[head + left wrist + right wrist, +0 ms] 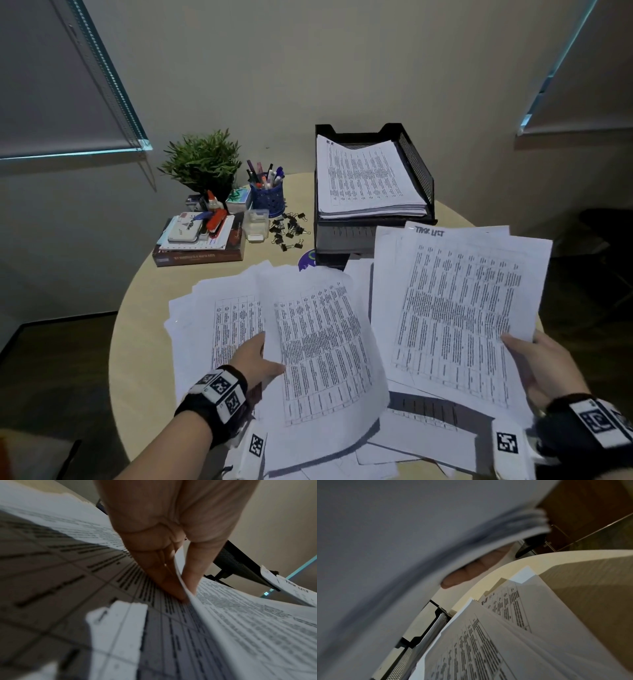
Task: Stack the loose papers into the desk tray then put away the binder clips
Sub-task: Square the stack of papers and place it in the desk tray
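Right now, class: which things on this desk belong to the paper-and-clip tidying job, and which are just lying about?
Belong to the job:
loose papers
held stack
lifted sheet
desk tray
binder clips
left hand
right hand

Just lying about:
potted plant
pen cup
books
stapler

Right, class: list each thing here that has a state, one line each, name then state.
desk tray: upper tier holds a paper stack
loose papers: scattered on the table
binder clips: loose beside the tray
left hand: pinching a lifted sheet
right hand: holding a raised sheaf
pen cup: upright, full
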`<state>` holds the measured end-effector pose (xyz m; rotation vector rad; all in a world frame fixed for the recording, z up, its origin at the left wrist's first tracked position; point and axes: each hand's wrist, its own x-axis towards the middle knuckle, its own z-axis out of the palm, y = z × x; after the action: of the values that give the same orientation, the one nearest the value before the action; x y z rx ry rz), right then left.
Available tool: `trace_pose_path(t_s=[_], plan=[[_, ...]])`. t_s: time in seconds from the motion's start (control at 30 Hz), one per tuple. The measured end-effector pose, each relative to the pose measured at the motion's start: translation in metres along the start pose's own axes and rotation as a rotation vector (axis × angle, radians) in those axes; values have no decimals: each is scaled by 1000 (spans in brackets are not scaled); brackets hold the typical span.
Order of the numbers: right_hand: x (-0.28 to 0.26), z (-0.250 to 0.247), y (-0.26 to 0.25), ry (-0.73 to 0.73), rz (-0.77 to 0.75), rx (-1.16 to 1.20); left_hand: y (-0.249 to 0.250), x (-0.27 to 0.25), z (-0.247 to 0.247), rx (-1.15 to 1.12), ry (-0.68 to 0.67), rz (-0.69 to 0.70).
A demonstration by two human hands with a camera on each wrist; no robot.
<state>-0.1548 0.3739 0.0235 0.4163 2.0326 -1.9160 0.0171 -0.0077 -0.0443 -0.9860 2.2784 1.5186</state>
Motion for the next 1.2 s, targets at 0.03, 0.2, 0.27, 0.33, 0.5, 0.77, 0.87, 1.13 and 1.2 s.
trace_pose_path(t_s=[0.03,0.2,0.27,0.33,0.5,0.77,0.87,1.13,1.2], plan=[[0,-1,-1,4,-3,11,2,-2,1,10,-31,12],[7,-8,4,17,15,36,-1,-7,7,-27,-63,32],[7,-8,7,1,32,38,0,-8,9,-20,-51,40],[6,-6,11,-15,56,33,4,-9,12,14,6,48],[6,1,23,-21,102,27,28,-14,17,83,349,145],[-11,37,30,-139,126,6,70,-17,43,-664,-250,-18],[-14,47,36,-161,122,-25,75,-19,55,-480,-334,-47],[-17,50,33,-151,-43,-298,78,-10,65,-193,-70,1],[5,37,41,17,-53,-506,74,-10,63,-221,-30,11]])
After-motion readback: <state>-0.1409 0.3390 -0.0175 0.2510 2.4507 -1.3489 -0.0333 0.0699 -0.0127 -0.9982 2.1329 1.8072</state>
